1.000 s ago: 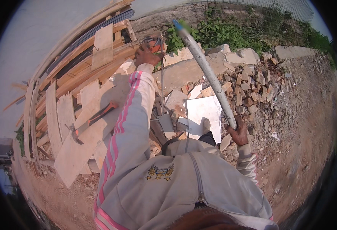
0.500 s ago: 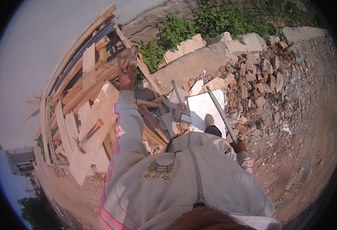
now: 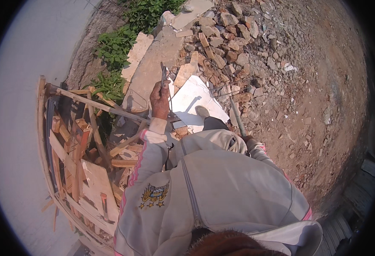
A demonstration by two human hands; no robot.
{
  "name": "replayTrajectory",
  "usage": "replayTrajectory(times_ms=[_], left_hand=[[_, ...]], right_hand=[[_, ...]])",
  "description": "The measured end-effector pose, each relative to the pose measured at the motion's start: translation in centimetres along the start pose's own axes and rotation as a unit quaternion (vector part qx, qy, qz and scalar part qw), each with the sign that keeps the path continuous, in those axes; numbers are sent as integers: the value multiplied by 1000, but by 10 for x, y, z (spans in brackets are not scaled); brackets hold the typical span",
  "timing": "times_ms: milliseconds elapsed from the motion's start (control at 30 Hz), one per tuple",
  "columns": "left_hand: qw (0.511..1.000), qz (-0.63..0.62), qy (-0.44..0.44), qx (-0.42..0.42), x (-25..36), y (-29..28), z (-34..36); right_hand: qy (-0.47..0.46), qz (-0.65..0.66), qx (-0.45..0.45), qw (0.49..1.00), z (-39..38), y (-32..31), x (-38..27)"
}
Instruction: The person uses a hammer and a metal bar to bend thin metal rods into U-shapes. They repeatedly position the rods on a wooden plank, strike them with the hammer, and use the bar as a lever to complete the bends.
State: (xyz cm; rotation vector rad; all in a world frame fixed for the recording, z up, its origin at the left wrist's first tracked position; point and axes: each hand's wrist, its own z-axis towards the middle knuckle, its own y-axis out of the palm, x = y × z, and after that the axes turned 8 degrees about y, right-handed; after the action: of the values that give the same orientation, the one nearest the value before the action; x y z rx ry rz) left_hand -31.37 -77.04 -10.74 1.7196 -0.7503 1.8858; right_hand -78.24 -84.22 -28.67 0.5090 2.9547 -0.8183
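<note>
My left hand (image 3: 159,101) is raised in front of me, closed round a narrow dark metal tool (image 3: 163,72). The tool's upper end sticks out above the fingers, and its exact kind is not clear. Low at my right side, my right hand (image 3: 247,138) grips a grey metal pipe (image 3: 237,116), which slants up and away; my sleeve partly covers that hand. Between the two hands a white board (image 3: 191,96) lies on the ground, with my shoe (image 3: 202,112) on or beside it.
On the left, a stack of timber and planks (image 3: 74,158) leans by a pale wall (image 3: 25,51). A hammer with an orange handle (image 3: 104,204) rests on a wooden board there. Ahead are broken bricks (image 3: 226,40), a concrete ledge (image 3: 157,59) and green plants (image 3: 112,47).
My view has turned to the right. My left hand, still holding the metal tool, has moved from over the timber stack to beside the white board. My right hand keeps the pipe.
</note>
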Motion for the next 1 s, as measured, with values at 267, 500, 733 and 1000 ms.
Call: replayTrajectory(times_ms=[267, 500, 733, 1000], left_hand=[[993, 70, -18, -97, -78, 101, 133], [957, 233, -94, -146, -70, 41, 129], [965, 141, -219, 44, -48, -142, -33], [979, -47, -10, 198, 102, -262, -91]], right_hand=[[77, 18, 10, 997, -28, -27, 55], [16, -2, -16, 1000, 9, -15, -2], [-108, -36, -45, 992, 47, 4, -129], [-206, -100, -64, 971, 79, 1, -273]])
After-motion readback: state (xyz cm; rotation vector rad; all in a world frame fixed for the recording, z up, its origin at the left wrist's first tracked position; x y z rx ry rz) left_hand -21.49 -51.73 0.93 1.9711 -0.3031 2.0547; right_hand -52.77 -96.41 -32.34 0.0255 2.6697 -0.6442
